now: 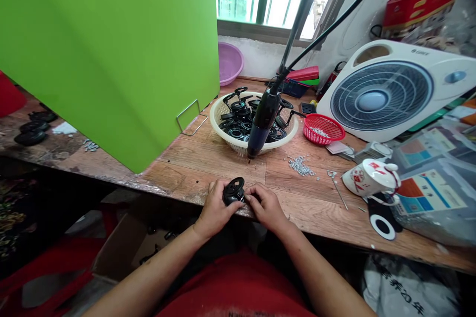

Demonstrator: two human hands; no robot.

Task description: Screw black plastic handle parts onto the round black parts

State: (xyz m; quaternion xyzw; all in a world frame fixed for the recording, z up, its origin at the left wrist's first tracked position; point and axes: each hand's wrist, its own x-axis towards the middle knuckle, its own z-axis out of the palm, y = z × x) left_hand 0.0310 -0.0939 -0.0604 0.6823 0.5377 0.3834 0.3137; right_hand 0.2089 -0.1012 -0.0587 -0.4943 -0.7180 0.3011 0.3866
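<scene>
At the table's front edge my left hand [216, 209] is closed round a black plastic part with a round ring on top [234, 188]. The ring is tilted up from the rounded base. My right hand [266, 206] pinches at the right side of this part, thumb and forefinger together; whatever lies between those fingertips is too small to make out. Above and beyond the hands hangs a black electric screwdriver [263, 118], its tip pointing down. Behind it a cream basket [215, 131] holds several similar black ringed parts [238, 119].
A pile of small screws [301, 165] lies to the right, near a red basket [324, 129]. Further right stand a white fan [375, 94], a lidded mug [366, 177] and clear plastic bags [435, 193]. A green panel [122, 59] blocks the left side, with a wire stand [191, 118] beside it.
</scene>
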